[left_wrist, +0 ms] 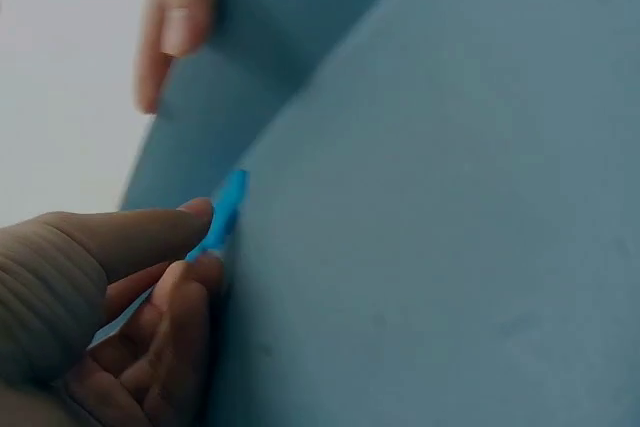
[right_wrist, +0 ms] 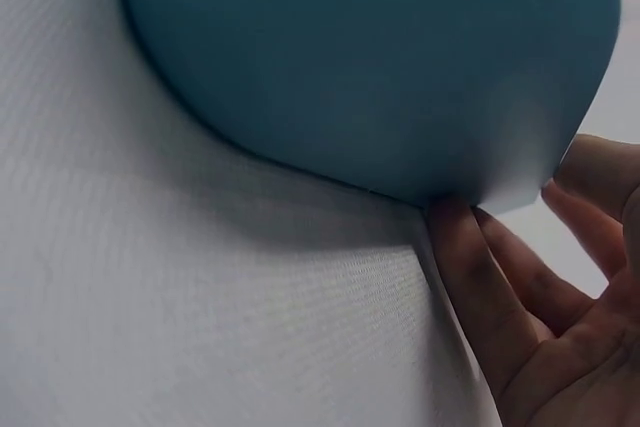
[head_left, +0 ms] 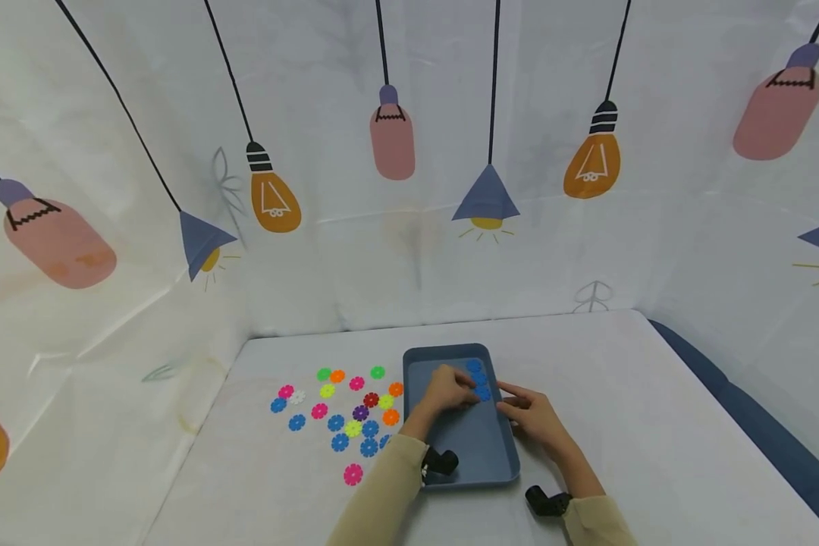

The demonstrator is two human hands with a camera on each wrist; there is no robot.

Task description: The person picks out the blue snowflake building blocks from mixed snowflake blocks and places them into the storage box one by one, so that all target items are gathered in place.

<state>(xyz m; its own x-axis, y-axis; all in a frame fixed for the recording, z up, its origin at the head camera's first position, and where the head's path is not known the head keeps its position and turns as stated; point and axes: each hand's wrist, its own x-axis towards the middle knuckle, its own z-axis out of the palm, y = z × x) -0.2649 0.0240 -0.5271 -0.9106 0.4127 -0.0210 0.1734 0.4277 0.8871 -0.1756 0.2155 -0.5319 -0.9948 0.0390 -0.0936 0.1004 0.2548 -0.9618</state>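
Observation:
Over the far right part of the blue-grey tray [head_left: 460,447], the left hand [head_left: 448,390] pinches a blue notched plastic disc [left_wrist: 229,209] between thumb and fingers. The disc stands edge-on close over the tray floor in the left wrist view. Beside that hand, several blue discs [head_left: 478,377] lie in a column along the tray's right wall. Outside this wall, the right hand [head_left: 535,413] touches the tray with its extended fingertips [right_wrist: 455,222]. One finger reaches the rim, and others rest lower against the outer side.
Left of the tray, many loose notched discs in blue, pink [head_left: 353,475], orange [head_left: 391,417], green, yellow, white, red and purple are scattered on the white table [head_left: 246,470]. A lamp-printed white sheet [head_left: 409,258] hangs behind the table. Both wrists wear small black cameras.

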